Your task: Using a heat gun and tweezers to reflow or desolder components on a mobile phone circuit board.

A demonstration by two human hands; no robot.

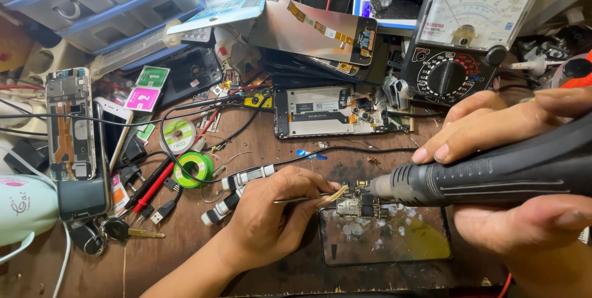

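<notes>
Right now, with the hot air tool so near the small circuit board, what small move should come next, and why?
Probably lift lightly with the tweezers. The left hand holds their tip at the edge of the circuit board, which lies on a glass plate, and the right hand points the black hot air tool with its nozzle right at the board. Whether the part is loose, I cannot tell.
</notes>
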